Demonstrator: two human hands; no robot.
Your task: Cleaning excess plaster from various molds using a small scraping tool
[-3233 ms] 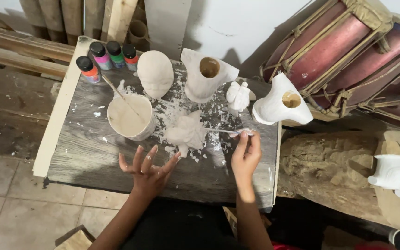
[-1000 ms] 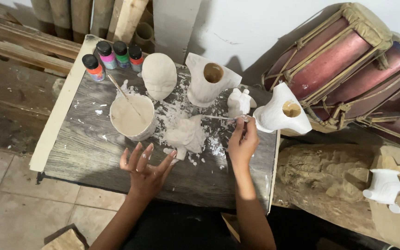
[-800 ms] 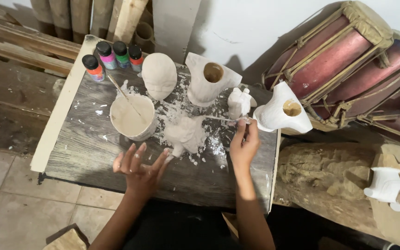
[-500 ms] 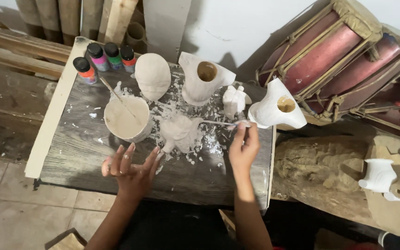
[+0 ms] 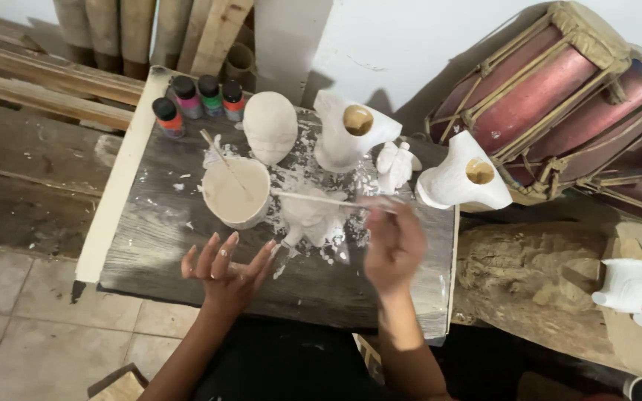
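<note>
Here, in the head view, the right hand [image 5: 394, 249] is hovering over the right part of the counter [image 5: 165, 238], its grip closed on the near end of a thin stick [image 5: 321, 199]. The stick is lying almost level, pointing left, with its far end reaching over a white plaster lump [image 5: 310, 219] near the middle of the counter. The hand is somewhat blurred, so which fingers are pinching the stick cannot be told.

The left hand [image 5: 226, 269] is held above the near edge of the counter, fingers spread wide and pointing up and away, grip fully open and holding nothing. It is sitting just below a round bowl [image 5: 236, 194] of pale mix, apart from it. A second stick [image 5: 221, 157] is leaning in that bowl, tilted to the upper left.

White crumbs and splashes are lying around the plaster lump. Behind it are standing a rounded plaster head form [image 5: 270, 126], a white hollow cast [image 5: 347, 135] with a round opening, a small white figure [image 5: 394, 166], and another hollow cast [image 5: 464, 180] at the right edge. Four paint bottles [image 5: 198, 100] with dark caps are grouped at the far left corner. A red drum [image 5: 551, 93] is lying to the right, off the counter.
</note>
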